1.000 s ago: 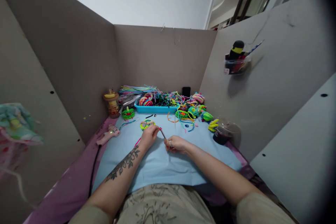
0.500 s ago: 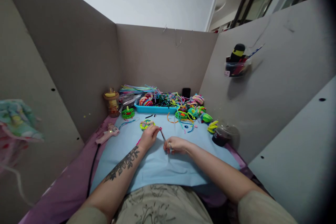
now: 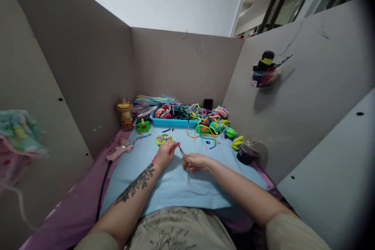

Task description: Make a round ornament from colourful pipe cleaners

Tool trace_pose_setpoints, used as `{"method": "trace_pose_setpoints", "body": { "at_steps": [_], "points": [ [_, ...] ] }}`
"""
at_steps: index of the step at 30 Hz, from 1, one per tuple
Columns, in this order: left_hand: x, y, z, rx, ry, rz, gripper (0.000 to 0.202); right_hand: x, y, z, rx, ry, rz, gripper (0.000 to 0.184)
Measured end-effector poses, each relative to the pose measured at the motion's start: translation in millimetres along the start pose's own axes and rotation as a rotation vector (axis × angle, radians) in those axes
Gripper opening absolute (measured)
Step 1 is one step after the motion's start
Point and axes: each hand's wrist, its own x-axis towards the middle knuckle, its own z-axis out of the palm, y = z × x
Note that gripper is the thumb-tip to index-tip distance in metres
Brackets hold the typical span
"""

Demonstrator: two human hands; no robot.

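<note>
The left hand (image 3: 165, 153) pinches a small pink piece (image 3: 178, 144) between thumb and fingertips, above the blue cloth (image 3: 172, 187). The right hand (image 3: 193, 163) is curled round the scissors (image 3: 182, 150), whose tips meet the pink piece — whether the blades are parted is too small to tell. A pink strand (image 3: 154, 158) shows beside the left wrist. Just beyond the left hand lies a yellow ring (image 3: 160, 140); farther out and leftward sits a green frog (image 3: 143, 126). The glue gun (image 3: 122, 150) is left of both hands — the tray (image 3: 175, 123) lies well beyond them.
</note>
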Motion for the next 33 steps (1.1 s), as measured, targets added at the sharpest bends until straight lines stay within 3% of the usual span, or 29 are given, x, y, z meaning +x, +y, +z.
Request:
{"method": "trace_pose_setpoints", "body": {
  "at_steps": [6,9,20,33],
  "points": [
    [1.5,-2.1,-1.4,-0.027,-0.036,-0.017,0.019,6.2,10.8,-1.5,-0.007,0.008,-0.102,0.074],
    [1.9,-1.4,-0.8,-0.018,-0.046,-0.035,0.019,10.2,18.5,-1.7,-0.011,0.032,-0.176,0.073],
    [1.0,-4.2,2.7,0.019,-0.028,-0.048,0.017,11.1,23.0,0.4,-0.035,0.103,-0.245,0.067],
    [0.3,0.5,-0.2,0.01,-0.042,-0.002,0.017,9.2,18.0,-4.9,0.057,-0.083,-0.077,0.068]
  ]
}}
